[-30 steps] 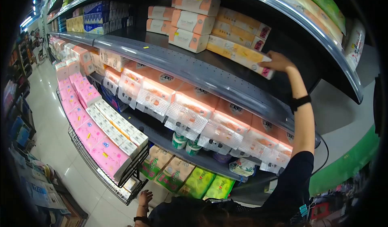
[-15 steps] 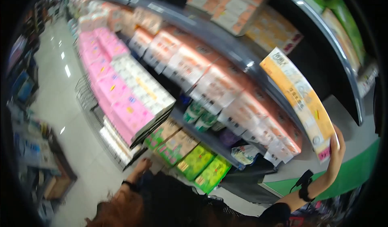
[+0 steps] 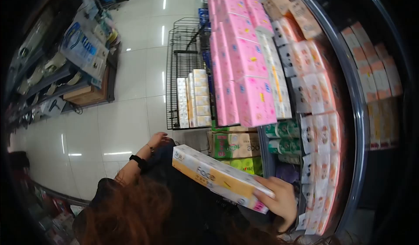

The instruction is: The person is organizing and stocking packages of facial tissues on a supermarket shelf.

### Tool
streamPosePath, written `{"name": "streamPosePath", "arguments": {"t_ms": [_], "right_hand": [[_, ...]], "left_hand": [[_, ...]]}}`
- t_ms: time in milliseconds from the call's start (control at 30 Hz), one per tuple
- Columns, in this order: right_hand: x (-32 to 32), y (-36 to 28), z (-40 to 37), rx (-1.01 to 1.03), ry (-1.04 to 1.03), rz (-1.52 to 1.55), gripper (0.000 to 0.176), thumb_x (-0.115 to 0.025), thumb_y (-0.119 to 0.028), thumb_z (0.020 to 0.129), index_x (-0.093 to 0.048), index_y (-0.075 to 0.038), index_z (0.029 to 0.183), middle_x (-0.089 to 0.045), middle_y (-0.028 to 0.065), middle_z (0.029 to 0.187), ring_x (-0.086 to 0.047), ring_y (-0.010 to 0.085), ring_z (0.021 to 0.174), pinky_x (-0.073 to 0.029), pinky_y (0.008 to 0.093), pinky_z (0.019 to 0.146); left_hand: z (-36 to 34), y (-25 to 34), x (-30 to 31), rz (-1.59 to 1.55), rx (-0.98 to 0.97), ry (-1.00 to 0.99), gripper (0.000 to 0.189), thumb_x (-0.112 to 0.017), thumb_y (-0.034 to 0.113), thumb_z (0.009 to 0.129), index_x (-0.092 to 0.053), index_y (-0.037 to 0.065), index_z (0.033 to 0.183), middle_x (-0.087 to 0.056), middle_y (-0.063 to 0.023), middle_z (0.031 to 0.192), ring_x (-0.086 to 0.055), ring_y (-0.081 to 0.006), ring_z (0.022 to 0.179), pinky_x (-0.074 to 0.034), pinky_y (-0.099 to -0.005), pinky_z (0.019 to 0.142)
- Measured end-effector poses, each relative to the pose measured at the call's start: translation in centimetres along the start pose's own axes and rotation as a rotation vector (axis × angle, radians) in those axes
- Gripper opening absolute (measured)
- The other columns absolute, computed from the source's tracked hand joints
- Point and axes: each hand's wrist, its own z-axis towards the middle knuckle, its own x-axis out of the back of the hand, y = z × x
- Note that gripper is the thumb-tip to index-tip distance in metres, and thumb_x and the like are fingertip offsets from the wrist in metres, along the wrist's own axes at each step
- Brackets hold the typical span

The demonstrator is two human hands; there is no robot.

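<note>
A long white and yellow pack of tissues [image 3: 214, 175], printed with "Face", is in my right hand [image 3: 281, 201]. The fingers and thumb close around its right end, and the pack slants across in front of my body. My left hand [image 3: 159, 139] hangs lower left, near the wire rack, with its fingers loosely stretched and nothing in them. Some of its fingers are hard to make out.
A black wire rack [image 3: 187, 35] holds yellow-white packs [image 3: 200, 99]. Stacked pink tissue packs [image 3: 255, 99] stand beside it. Shelves of orange-white packs [image 3: 323, 136] line the right. Goods on another shelf [image 3: 96, 83] stand left, across the tiled floor [image 3: 135, 79].
My right hand has brought the tissue pack from beside the upper right shelf down in front of my body. The view has turned toward the aisle. My left hand still holds nothing.
</note>
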Motion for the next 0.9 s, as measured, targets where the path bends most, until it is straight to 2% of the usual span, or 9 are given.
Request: {"name": "streamPosePath", "arguments": {"t_ms": [100, 167, 333, 400, 500, 533, 600, 767, 900], "right_hand": [[-8.2, 2.5, 5.6, -0.031, -0.012, 0.059, 0.041, -0.057, -0.037, 0.081, -0.062, -0.005, 0.106, -0.062, 0.0161, 0.085, -0.061, 0.0307, 0.078, -0.048, 0.0368, 0.068], [-13.5, 3.9, 8.2, -0.057, -0.016, 0.119, 0.042, -0.056, -0.038, 0.082, -0.061, -0.004, 0.107, -0.062, 0.0175, 0.089, -0.061, 0.0310, 0.081, -0.047, 0.0373, 0.071], [-20.8, 4.3, 12.3, -0.079, 0.000, 0.149, 0.046, -0.052, -0.036, 0.084, -0.054, -0.003, 0.117, -0.057, 0.0200, 0.089, -0.057, 0.0349, 0.083, -0.046, 0.0402, 0.071], [-22.2, 4.0, 12.5, 0.011, -0.017, 0.065, 0.047, -0.053, -0.035, 0.084, -0.052, -0.004, 0.119, -0.055, 0.0194, 0.089, -0.055, 0.0346, 0.084, -0.046, 0.0397, 0.070], [-23.4, 3.1, 12.9, 0.174, -0.011, -0.079, 0.053, -0.056, -0.032, 0.082, -0.044, -0.005, 0.127, -0.050, 0.0194, 0.093, -0.051, 0.0334, 0.087, -0.046, 0.0375, 0.072], [-23.7, 3.0, 13.2, 0.234, -0.004, -0.076, 0.055, -0.056, -0.031, 0.082, -0.041, -0.005, 0.129, -0.049, 0.0199, 0.095, -0.052, 0.0339, 0.087, -0.046, 0.0373, 0.073], [-24.0, 3.2, 13.6, 0.300, -0.036, -0.028, 0.060, -0.056, -0.028, 0.083, -0.033, -0.004, 0.133, -0.048, 0.0210, 0.102, -0.052, 0.0347, 0.089, -0.046, 0.0381, 0.077], [-24.6, 7.4, 13.2, 0.240, -0.195, 0.058, 0.060, -0.056, -0.027, 0.083, -0.032, -0.002, 0.132, -0.045, 0.0206, 0.117, -0.052, 0.0348, 0.098, -0.044, 0.0401, 0.081], [-24.6, 10.2, 11.9, 0.133, -0.153, -0.215, 0.060, -0.058, -0.028, 0.080, -0.035, -0.004, 0.130, -0.048, 0.0164, 0.115, -0.054, 0.0324, 0.089, -0.043, 0.0402, 0.081]], "left_hand": [[-0.6, -1.6, 2.2, -0.078, 0.009, 0.209, 0.032, -0.039, 0.027, 0.090, -0.048, 0.002, 0.106, -0.058, -0.0142, 0.101, -0.055, -0.0185, 0.082, -0.047, -0.0293, 0.069], [0.5, -3.7, 3.7, -0.091, 0.020, 0.236, 0.045, -0.043, 0.036, 0.087, -0.041, 0.003, 0.117, -0.051, -0.0124, 0.103, -0.055, -0.0228, 0.080, -0.050, -0.0338, 0.066], [-3.5, -1.1, -2.7, -0.136, 0.094, -0.025, 0.074, -0.040, 0.056, 0.085, -0.013, 0.012, 0.137, -0.033, -0.0179, 0.127, -0.049, -0.0353, 0.103, -0.050, -0.0452, 0.075], [-2.7, -0.6, -4.1, -0.163, 0.001, -0.209, 0.075, -0.049, 0.047, 0.086, -0.007, 0.014, 0.139, -0.036, -0.0171, 0.127, -0.051, -0.0284, 0.101, -0.050, -0.0428, 0.071], [-1.4, 0.7, -6.7, 0.005, -0.146, -0.076, 0.086, -0.061, 0.034, 0.082, -0.001, 0.014, 0.140, -0.040, -0.0166, 0.125, -0.053, -0.0277, 0.102, -0.050, -0.0397, 0.076], [-0.2, 0.8, -6.8, -0.057, -0.184, -0.057, 0.090, -0.066, 0.020, 0.079, -0.002, 0.015, 0.141, -0.043, -0.0151, 0.123, -0.055, -0.0233, 0.098, -0.049, -0.0362, 0.078], [2.1, 1.8, -6.4, -0.021, -0.240, -0.083, 0.088, -0.065, 0.019, 0.078, -0.004, 0.015, 0.141, -0.042, -0.0151, 0.123, -0.055, -0.0230, 0.098, -0.049, -0.0352, 0.077], [9.6, 4.1, -5.8, 0.074, -0.521, -0.195, 0.083, -0.063, 0.014, 0.078, -0.010, 0.013, 0.142, -0.036, -0.0140, 0.134, -0.053, -0.0178, 0.101, -0.047, -0.0285, 0.079], [14.4, 5.4, -6.5, -0.013, -0.417, -0.330, 0.074, -0.053, 0.009, 0.084, -0.008, 0.013, 0.142, -0.030, -0.0089, 0.139, -0.035, -0.0179, 0.124, -0.035, -0.0311, 0.098]]}}
